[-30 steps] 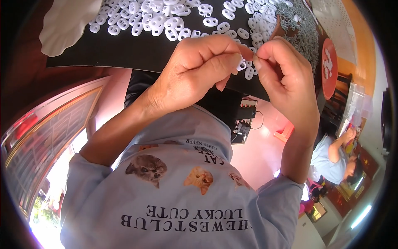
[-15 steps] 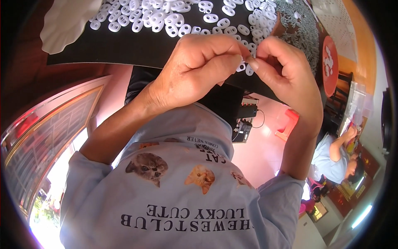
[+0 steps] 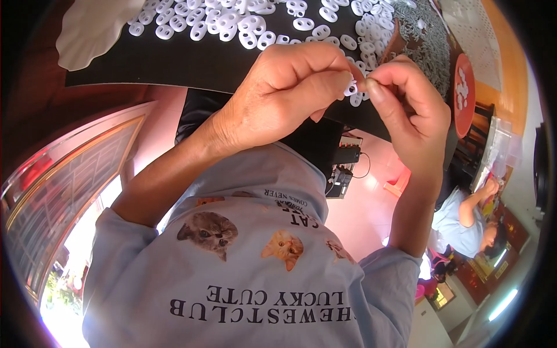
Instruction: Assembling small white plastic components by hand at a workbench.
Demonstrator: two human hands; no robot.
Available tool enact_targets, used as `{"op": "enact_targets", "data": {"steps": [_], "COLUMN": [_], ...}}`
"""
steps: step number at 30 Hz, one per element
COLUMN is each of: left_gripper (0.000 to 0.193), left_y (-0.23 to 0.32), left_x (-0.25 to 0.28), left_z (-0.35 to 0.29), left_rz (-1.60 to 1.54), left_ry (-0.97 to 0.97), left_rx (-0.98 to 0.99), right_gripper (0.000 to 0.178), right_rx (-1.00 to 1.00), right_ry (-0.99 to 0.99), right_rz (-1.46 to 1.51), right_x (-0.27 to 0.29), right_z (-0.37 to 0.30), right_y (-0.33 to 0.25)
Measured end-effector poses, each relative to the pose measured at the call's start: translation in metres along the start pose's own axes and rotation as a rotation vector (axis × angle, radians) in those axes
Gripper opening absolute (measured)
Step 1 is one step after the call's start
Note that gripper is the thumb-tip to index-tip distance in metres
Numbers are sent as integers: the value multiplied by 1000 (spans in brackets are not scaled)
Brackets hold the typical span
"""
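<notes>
Over the table's near edge, my left hand (image 3: 290, 93) is closed, thumb and forefinger pinching a small white two-hole cord lock (image 3: 350, 88). Only the piece's end shows past the thumb tip. My right hand (image 3: 412, 101) is closed in a pinch just beside it, thumb against forefinger; whatever sits between those fingertips is too small to make out. Beyond my hands, many white oval cord lock pieces (image 3: 252, 24) with two holes each lie loose on the black tabletop (image 3: 151, 64). A heap of small grey pieces, perhaps springs (image 3: 426, 49), lies at the far right.
A red dish (image 3: 463, 95) with white bits stands to the right. A pale wavy-edged tray (image 3: 87, 35) is at the far left. Below the table are a red stool (image 3: 398, 184) and a black device with a cable (image 3: 347, 155). Another person (image 3: 467, 217) sits off to the right.
My right hand has tilted, its fingertips a little farther right and apart from the left's. My left fingertips have shifted slightly right with the cord lock, which shows more. The whole tabletop view has shifted slightly.
</notes>
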State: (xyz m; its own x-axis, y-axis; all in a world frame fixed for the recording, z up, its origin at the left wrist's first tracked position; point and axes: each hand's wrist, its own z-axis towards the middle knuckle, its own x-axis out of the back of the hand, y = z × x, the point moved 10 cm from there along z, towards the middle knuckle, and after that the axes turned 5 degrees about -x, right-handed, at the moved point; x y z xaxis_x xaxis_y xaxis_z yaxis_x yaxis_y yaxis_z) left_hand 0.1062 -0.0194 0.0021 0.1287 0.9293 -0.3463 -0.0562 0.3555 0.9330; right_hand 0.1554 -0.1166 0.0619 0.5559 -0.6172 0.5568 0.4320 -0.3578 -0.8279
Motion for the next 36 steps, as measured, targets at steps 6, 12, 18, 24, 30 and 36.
{"op": "enact_targets", "data": {"steps": [6, 12, 18, 24, 30, 36], "left_gripper": [18, 15, 13, 13, 14, 17], "left_y": [6, 5, 6, 5, 6, 5], "left_x": [1, 1, 2, 0, 0, 1], "left_z": [0, -1, -1, -2, -3, -3], "left_rz": [11, 10, 13, -8, 0, -3], "left_ry": [19, -12, -28, -57, -56, -33], "left_rx": [-96, -45, -65, -40, -61, -84], "right_gripper": [4, 6, 7, 8, 9, 11], "right_rx": [79, 85, -2, 68, -36, 24], "right_ry": [-24, -119, -155, -69, -158, -122], "right_rz": [-7, -30, 3, -24, 54, 6], "right_x": [-4, -10, -16, -6, -16, -17], "right_z": [8, 12, 13, 12, 12, 13], "right_y": [-18, -21, -20, -19, -17, -21]}}
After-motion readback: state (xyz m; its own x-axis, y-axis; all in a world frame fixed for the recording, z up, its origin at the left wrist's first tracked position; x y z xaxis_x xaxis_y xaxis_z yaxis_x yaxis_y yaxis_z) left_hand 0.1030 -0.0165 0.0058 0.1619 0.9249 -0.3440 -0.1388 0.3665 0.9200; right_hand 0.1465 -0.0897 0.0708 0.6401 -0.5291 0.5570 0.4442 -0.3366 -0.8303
